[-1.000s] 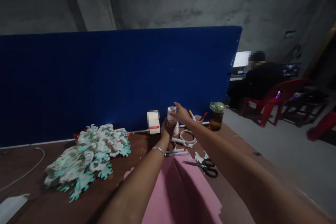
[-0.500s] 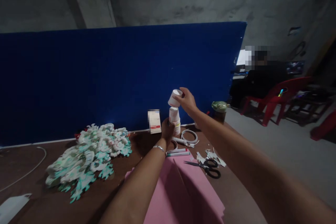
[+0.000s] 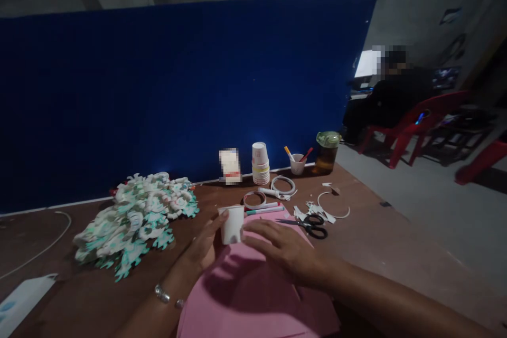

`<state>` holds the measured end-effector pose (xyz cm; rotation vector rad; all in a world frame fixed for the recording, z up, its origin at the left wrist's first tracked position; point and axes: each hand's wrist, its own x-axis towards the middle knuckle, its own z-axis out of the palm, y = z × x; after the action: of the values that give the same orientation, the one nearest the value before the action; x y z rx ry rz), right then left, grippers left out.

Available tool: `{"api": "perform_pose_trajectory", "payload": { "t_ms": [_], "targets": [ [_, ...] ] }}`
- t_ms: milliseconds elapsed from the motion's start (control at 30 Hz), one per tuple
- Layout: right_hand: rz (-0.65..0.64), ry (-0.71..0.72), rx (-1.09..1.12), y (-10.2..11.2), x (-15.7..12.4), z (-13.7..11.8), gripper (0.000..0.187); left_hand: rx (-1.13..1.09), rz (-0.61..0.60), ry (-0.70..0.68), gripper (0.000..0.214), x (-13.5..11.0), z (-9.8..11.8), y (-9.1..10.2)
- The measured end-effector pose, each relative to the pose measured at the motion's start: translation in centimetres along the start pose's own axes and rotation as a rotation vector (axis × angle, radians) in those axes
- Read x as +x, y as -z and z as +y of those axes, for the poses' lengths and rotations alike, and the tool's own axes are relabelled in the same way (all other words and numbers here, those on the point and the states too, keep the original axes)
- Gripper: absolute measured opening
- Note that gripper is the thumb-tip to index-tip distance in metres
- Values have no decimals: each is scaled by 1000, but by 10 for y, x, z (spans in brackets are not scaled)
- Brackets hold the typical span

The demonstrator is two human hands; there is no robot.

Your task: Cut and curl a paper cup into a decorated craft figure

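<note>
A white paper cup (image 3: 233, 225) stands upright above the pink paper (image 3: 253, 296), held from the left by my left hand (image 3: 208, 237), thumb at its rim. On the cup's other side is my right hand (image 3: 283, 245), fingers stretched out and apart, tips at the cup's right wall; I cannot tell whether they press on it. A stack of upside-down paper cups (image 3: 260, 163) stands farther back. Just behind the pink paper lie capped markers (image 3: 263, 210), and black-handled scissors (image 3: 315, 226) rest by its right edge.
Crumpled white-and-green paper cut-outs (image 3: 138, 222) are heaped at left. Behind are a small box (image 3: 230, 167), a cup with pens (image 3: 298, 165) and a lidded jar (image 3: 328, 153) against a blue partition (image 3: 178, 90). Paper rings (image 3: 283, 185) and scraps (image 3: 312, 212) lie rightward. A person sits beyond.
The lifted cup has come down and nearer, from above the stack to over the pink paper. My left hand has left the stack and now holds that cup; the right hand's fingers have loosened.
</note>
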<state>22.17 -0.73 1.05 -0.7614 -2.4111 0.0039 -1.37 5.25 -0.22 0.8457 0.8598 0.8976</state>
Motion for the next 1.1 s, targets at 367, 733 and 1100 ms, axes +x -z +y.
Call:
{"api": "perform_pose_trajectory", "payload": {
  "t_ms": [367,733,1100],
  "targets": [
    [-303,-553,-452,26,-74,53,29,-24,-154,-72,50,-25,-28,-2],
    [-405,-657,-496,18,-80,77,38,290,-38,-94,59,-32,-19,-5],
    [78,-779,579,1,-45,30,39,570,202,-465,62,-24,-24,-19]
  ]
}}
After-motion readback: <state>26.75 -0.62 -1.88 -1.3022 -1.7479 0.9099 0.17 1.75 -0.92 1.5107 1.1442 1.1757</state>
